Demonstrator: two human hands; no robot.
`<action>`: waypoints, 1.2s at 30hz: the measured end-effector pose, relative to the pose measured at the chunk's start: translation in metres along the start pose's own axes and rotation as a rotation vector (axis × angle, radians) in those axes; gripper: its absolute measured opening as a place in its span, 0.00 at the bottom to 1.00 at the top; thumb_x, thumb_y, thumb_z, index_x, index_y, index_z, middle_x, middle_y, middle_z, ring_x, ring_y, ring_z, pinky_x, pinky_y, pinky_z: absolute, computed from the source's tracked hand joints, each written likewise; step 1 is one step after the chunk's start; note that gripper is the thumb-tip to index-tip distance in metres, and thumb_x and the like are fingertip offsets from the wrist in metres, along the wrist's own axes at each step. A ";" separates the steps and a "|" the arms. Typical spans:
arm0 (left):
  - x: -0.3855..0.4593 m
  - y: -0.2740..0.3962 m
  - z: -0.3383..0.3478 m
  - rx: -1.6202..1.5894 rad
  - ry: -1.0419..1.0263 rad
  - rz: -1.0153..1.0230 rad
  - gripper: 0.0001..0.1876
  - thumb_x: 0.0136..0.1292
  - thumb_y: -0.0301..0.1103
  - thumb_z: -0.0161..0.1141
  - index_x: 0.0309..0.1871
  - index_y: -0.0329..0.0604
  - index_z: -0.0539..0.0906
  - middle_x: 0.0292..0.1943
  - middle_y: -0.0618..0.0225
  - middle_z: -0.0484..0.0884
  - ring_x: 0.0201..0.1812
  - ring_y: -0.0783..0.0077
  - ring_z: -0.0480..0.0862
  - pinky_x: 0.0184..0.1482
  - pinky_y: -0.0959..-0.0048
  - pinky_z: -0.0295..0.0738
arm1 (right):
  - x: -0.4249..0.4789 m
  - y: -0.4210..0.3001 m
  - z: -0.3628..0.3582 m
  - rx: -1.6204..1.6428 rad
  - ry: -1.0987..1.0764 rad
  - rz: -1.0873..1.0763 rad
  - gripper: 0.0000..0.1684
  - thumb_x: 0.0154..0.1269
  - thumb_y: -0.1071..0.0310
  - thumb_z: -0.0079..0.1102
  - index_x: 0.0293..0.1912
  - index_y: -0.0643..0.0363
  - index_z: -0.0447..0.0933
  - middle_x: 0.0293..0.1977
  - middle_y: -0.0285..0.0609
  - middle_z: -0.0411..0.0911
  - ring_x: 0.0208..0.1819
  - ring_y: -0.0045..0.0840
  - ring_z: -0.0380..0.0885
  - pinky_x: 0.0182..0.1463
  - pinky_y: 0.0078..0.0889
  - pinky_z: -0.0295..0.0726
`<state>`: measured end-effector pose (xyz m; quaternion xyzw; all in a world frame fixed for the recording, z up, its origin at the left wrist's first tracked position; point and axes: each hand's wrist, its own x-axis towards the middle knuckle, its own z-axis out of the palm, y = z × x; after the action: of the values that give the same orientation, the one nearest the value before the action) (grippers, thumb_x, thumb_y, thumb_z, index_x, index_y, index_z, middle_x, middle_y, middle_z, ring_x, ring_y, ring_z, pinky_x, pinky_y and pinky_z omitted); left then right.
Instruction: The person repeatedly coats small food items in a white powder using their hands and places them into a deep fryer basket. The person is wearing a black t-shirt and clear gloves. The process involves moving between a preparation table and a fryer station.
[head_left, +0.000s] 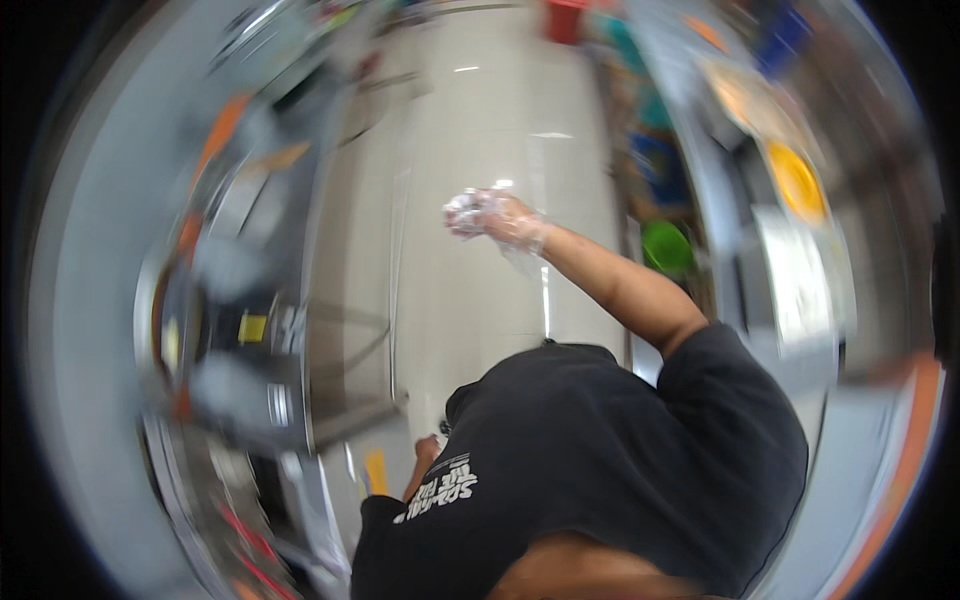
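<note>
My right hand (499, 217), in a thin clear plastic glove, reaches out over the tiled floor in the middle of the view. Its fingers are closed around a crumpled whitish bundle (466, 213), perhaps plastic or cloth; blur hides its exact make. My left hand (428, 448) hangs low beside my body on the left. Only a small part of it shows past my black T-shirt (585, 435), so its fingers and anything in them cannot be made out.
A metal counter (259, 405) with a yellow square item (253, 328) runs along the left. On the right, a long counter (701, 157) carries a yellow round dish (796, 180). Below it are a green plastic container (667, 247) and blue crate (660, 169). A red bin (564, 21) stands ahead.
</note>
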<state>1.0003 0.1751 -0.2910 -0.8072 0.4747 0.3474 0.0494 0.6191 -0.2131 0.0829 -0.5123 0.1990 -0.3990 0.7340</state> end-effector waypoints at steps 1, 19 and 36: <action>0.018 0.040 -0.001 -0.064 -0.040 0.022 0.15 0.58 0.42 0.51 0.35 0.41 0.84 0.36 0.52 0.84 0.38 0.53 0.83 0.43 0.55 0.75 | -0.031 -0.024 -0.048 -0.043 0.149 -0.060 0.16 0.61 0.65 0.61 0.44 0.65 0.75 0.42 0.45 0.78 0.42 0.29 0.79 0.48 0.32 0.80; -0.005 1.030 0.023 -0.362 -0.540 1.449 0.14 0.63 0.31 0.56 0.50 0.36 0.73 0.42 0.63 0.77 0.42 0.72 0.77 0.46 0.75 0.72 | -0.751 -0.066 -0.366 -0.813 1.732 1.390 0.33 0.63 0.42 0.42 0.57 0.55 0.72 0.61 0.51 0.66 0.65 0.41 0.61 0.68 0.41 0.56; -0.297 1.103 0.165 -0.157 -0.939 2.205 0.17 0.55 0.27 0.58 0.48 0.38 0.71 0.46 0.56 0.72 0.50 0.54 0.69 0.55 0.61 0.61 | -0.633 -0.110 -0.399 -0.881 1.809 1.020 0.33 0.58 0.65 0.50 0.65 0.57 0.60 0.55 0.58 0.68 0.57 0.44 0.71 0.59 0.39 0.70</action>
<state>-0.0590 -0.1409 0.0410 0.2381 0.8234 0.4911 -0.1556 -0.0841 0.0331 -0.0491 -0.1082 0.9672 -0.1720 0.1526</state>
